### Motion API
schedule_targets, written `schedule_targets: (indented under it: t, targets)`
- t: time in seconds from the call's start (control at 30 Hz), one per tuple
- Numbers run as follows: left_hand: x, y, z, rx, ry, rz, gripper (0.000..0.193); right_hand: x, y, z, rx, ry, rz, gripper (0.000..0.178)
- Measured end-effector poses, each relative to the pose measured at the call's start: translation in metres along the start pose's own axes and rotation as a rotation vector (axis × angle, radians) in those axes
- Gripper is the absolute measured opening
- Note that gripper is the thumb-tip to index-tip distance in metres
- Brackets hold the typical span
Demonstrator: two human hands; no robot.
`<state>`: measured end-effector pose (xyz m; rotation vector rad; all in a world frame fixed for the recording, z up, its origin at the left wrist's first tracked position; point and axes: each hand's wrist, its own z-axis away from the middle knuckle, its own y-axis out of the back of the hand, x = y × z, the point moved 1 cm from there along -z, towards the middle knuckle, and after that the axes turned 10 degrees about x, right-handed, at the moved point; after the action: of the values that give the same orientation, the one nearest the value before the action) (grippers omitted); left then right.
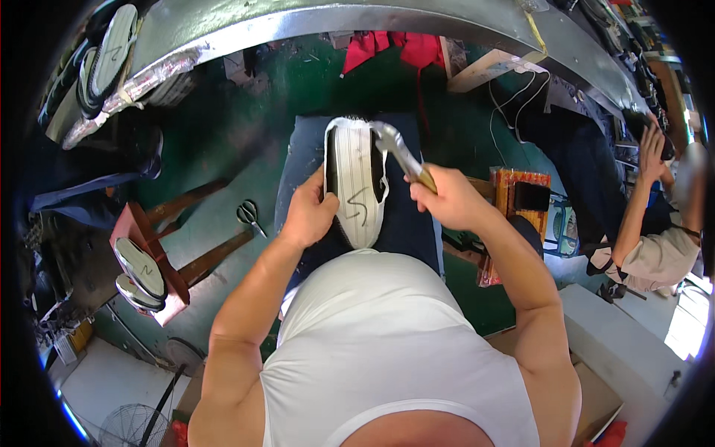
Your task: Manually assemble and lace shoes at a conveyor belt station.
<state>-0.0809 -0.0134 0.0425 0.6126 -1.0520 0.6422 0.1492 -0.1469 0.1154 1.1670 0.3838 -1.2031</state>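
Note:
On the dark blue cloth [304,145] over my lap lies a shoe [357,167], bottom side up. Its underside is white with lengthwise stripes and a dark handwritten mark, and dark material shows inside the pale edge. My left hand [311,212] grips the shoe's left side, thumb on the bottom. My right hand [450,195] is closed around the handle of a hammer [400,153] with a silvery metal head. That head is at the right edge of the shoe's far end; I cannot tell if it touches.
A metal-edged bench [357,18] runs across the far side. Scissors [250,216] lie on the floor at left, near a reddish stool [175,287] bearing more shoes [140,268]. Another person [648,194] works at right, beyond a dark box [532,197]. A fan [134,425] stands lower left.

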Motion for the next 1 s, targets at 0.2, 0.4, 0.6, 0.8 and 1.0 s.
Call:
schedule_targets:
  t: [0.2,0.4,0.6,0.8,1.0]
  targets:
    - [-0.002,-0.02,0.008,-0.196,0.097,0.472,0.092,0.015,-0.006,0.033,-0.146,0.319,0.21,0.049]
    - [-0.016,-0.028,0.019,-0.192,0.053,0.519,0.081,-0.032,-0.015,0.02,-0.215,0.299,0.815,0.04]
    - [-0.02,-0.052,-0.006,0.296,0.454,0.489,0.069,0.021,-0.052,0.02,-0.037,0.31,0.434,0.014]
    - [-0.019,-0.053,-0.007,0.331,-0.178,-0.273,0.051,0.019,-0.016,0.006,0.117,0.528,0.458,0.019]
    - [0.002,-0.048,-0.005,0.08,-0.251,-0.655,0.059,0.023,0.007,-0.026,-0.029,0.166,0.509,0.021]
